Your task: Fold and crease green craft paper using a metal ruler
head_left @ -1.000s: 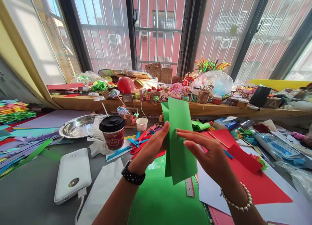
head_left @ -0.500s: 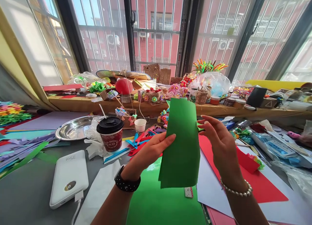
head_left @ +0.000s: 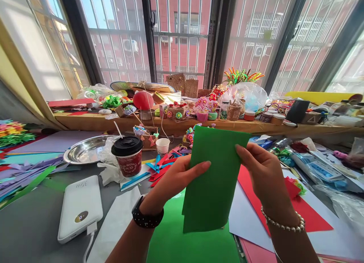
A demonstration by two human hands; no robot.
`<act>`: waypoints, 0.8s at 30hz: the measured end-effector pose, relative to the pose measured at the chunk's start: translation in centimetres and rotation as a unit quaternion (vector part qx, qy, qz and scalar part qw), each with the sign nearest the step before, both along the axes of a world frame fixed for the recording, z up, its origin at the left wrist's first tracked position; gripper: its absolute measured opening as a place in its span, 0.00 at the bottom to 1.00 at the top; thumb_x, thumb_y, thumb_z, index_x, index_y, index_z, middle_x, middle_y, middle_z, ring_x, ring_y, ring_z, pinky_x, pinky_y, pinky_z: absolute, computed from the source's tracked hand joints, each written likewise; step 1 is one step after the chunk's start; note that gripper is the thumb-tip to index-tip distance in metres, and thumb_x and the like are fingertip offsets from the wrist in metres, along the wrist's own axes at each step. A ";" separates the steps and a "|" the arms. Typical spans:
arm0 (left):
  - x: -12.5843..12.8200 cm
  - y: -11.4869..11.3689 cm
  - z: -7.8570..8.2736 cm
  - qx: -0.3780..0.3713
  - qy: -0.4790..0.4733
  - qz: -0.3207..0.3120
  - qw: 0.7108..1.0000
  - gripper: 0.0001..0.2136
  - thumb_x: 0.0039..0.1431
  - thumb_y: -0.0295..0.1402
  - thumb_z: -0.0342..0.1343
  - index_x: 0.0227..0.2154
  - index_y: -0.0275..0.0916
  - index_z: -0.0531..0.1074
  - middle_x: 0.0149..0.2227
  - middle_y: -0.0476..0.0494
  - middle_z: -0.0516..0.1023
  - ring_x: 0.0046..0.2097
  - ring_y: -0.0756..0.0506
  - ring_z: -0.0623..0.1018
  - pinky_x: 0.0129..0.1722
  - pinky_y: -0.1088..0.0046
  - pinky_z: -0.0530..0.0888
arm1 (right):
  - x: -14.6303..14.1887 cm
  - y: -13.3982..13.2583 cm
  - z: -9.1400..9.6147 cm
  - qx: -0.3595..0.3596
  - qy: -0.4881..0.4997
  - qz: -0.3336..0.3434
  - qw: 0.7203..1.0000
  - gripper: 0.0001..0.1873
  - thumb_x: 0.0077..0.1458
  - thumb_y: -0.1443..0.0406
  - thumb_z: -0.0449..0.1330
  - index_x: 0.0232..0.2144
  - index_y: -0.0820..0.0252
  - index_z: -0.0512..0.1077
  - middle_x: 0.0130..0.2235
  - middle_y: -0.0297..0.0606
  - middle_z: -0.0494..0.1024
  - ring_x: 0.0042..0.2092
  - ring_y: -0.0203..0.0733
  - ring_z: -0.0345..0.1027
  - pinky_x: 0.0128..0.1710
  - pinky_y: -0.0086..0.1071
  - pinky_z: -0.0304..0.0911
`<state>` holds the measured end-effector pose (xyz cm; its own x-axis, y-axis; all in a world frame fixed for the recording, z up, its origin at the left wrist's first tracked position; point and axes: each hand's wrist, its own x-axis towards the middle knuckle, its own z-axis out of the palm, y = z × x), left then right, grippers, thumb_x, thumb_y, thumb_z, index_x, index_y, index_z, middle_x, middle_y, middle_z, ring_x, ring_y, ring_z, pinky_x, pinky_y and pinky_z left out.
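A folded piece of green paper [head_left: 213, 187] is held up in front of me, its layers slightly offset at the lower left. My left hand [head_left: 179, 179] grips its left edge, thumb across the front and fingers hidden behind. At the upper right corner my right hand [head_left: 261, 168] pinches the paper between thumb and fingers. Below lies a larger green sheet [head_left: 193, 248] flat on the table. Red paper [head_left: 304, 213] and white sheets [head_left: 247, 221] lie under and beside my right forearm.
On the left are a white power bank [head_left: 81, 210] with a cable, a lidded drink cup [head_left: 127, 156] with a straw, and a metal tray [head_left: 71, 156]. Blue and red paper strips [head_left: 155, 168] lie behind my left hand. Crafts crowd the window ledge [head_left: 182, 122].
My right hand has closed from spread fingers onto the paper's upper right corner. The green paper has tilted and dropped slightly, its top edge now reaching further right.
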<state>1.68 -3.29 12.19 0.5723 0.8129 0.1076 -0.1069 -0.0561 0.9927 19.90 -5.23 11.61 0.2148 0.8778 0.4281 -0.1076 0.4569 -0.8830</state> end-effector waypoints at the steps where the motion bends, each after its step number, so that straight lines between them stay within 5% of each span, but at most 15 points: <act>1: 0.1 -0.2 0.0 -0.010 -0.005 0.018 1.000 0.10 0.52 0.38 0.54 0.32 0.38 0.72 0.31 0.49 0.77 0.34 0.49 0.76 0.31 0.78 0.72 | -0.2 -0.1 0.1 0.001 -0.013 0.010 1.000 0.05 0.47 0.63 0.61 0.29 0.54 0.74 0.28 0.30 0.76 0.32 0.33 0.68 0.32 0.25 0.66; 6: 0.5 -0.7 0.1 -0.019 -0.007 0.076 0.997 0.10 0.50 0.39 0.55 0.28 0.37 0.72 0.28 0.49 0.78 0.30 0.48 0.76 0.27 0.77 0.73 | -0.5 -0.4 0.1 0.015 -0.035 0.010 0.999 0.04 0.47 0.64 0.60 0.29 0.53 0.74 0.29 0.29 0.76 0.32 0.33 0.69 0.33 0.23 0.66; 11: 0.7 -0.4 -0.2 0.005 0.003 0.055 0.998 0.10 0.49 0.37 0.56 0.30 0.36 0.73 0.32 0.46 0.78 0.36 0.44 0.76 0.34 0.71 0.73 | -0.4 -0.6 0.2 0.011 -0.031 -0.030 0.999 0.06 0.48 0.61 0.59 0.31 0.54 0.73 0.28 0.32 0.76 0.31 0.37 0.69 0.30 0.28 0.68; 16: 0.1 0.0 0.2 0.045 0.010 0.061 0.997 0.12 0.46 0.35 0.59 0.35 0.37 0.73 0.37 0.46 0.77 0.38 0.44 0.76 0.36 0.71 0.73 | -0.1 -0.8 0.4 0.003 -0.142 -0.083 0.986 0.08 0.47 0.59 0.59 0.28 0.56 0.73 0.24 0.32 0.74 0.26 0.36 0.67 0.21 0.26 0.64; 24: -0.6 -0.2 0.5 0.257 0.140 0.185 0.938 0.08 0.46 0.35 0.58 0.30 0.39 0.75 0.30 0.48 0.78 0.33 0.47 0.76 0.33 0.76 0.71 | -1.0 -1.1 0.5 0.037 -0.429 -0.036 0.902 0.08 0.51 0.64 0.53 0.28 0.56 0.73 0.28 0.32 0.77 0.30 0.39 0.69 0.27 0.28 0.62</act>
<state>1.10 -3.46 12.71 0.3248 0.8442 0.4265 0.2759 -0.5159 0.8110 18.88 -6.30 12.08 -0.1675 0.8375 0.5201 0.6334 0.4957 -0.5942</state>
